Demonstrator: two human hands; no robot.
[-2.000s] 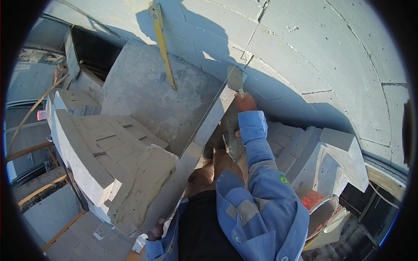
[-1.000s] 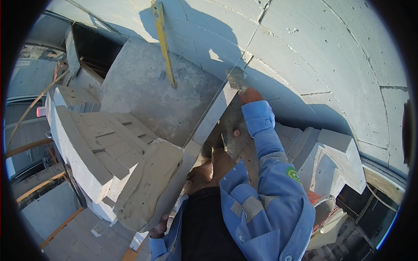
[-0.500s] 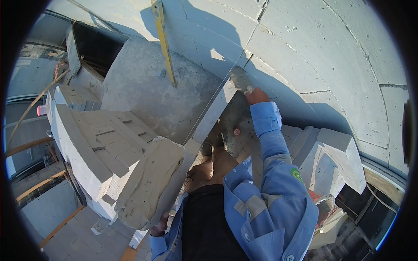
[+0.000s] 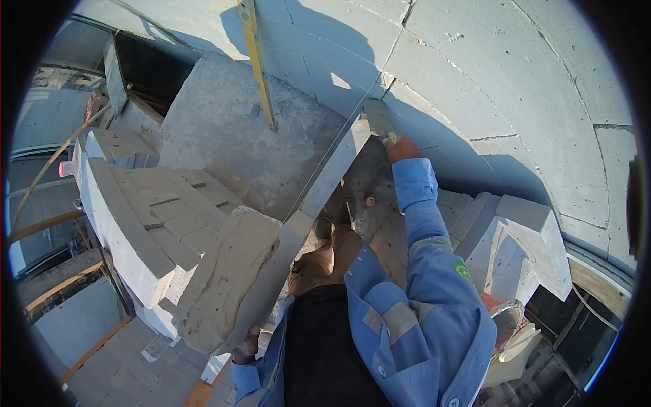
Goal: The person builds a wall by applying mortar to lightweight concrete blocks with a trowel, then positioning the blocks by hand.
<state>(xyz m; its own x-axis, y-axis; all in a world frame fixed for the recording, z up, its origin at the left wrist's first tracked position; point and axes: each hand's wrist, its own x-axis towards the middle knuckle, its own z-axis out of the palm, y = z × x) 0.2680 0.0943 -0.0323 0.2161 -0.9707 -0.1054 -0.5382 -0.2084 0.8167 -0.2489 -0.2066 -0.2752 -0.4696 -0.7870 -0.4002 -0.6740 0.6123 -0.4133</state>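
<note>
Trowel (image 4: 378, 117) by the tall wall (image 4: 475, 88), block (image 4: 264, 295) at the left hand (image 4: 245, 347).
The right hand (image 4: 403, 149) is wrapped around the trowel's handle; the blade is at the far end of the low wall (image 4: 339, 163), though whether they touch I cannot tell. The left hand is against the block's near lower edge, its fingers partly hidden, so I cannot tell how they grip. Mortar (image 4: 224, 285) covers the block's broad face. A string (image 4: 331, 150) runs along the low wall, a yellow level (image 4: 256, 68) is by the tall one, and a bucket (image 4: 507, 319) is near the right sleeve (image 4: 415, 183).
</note>
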